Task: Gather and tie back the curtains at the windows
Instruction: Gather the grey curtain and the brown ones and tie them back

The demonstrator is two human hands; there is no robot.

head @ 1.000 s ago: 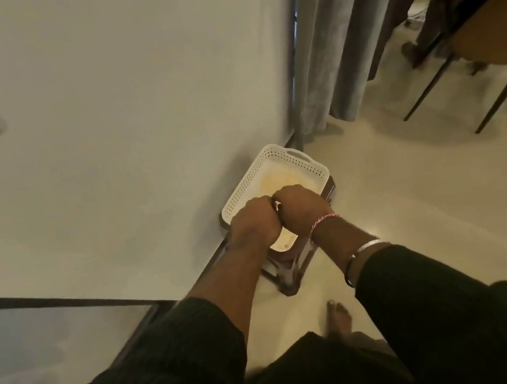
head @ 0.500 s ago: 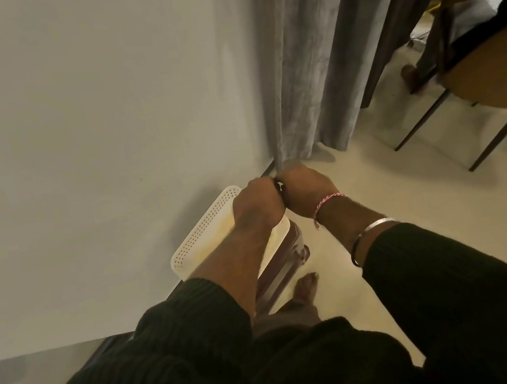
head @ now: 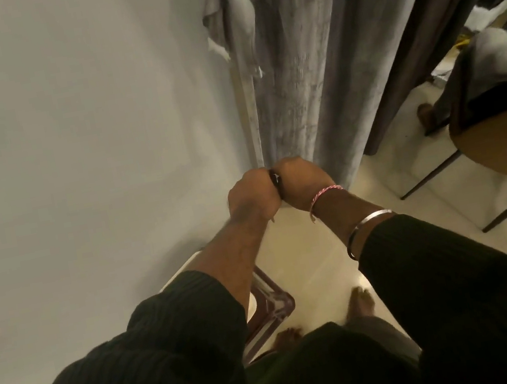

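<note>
The long grey velvety curtain [head: 299,58] hangs in vertical folds from the top centre of the frame down to the pale floor [head: 318,258], its long axis running up and away from me. My hands meet right at its lower edge, knuckles together. My left hand [head: 251,197] and right hand [head: 303,183] are both curled into fists around a small dark thing [head: 275,179] pinched between them, probably the tie, though I cannot tell. The curtain lies just beyond and slightly right, so my right hand is nearer. A white wall [head: 64,123] fills the left; a brown stool [head: 273,303] stands below my forearms.
</note>
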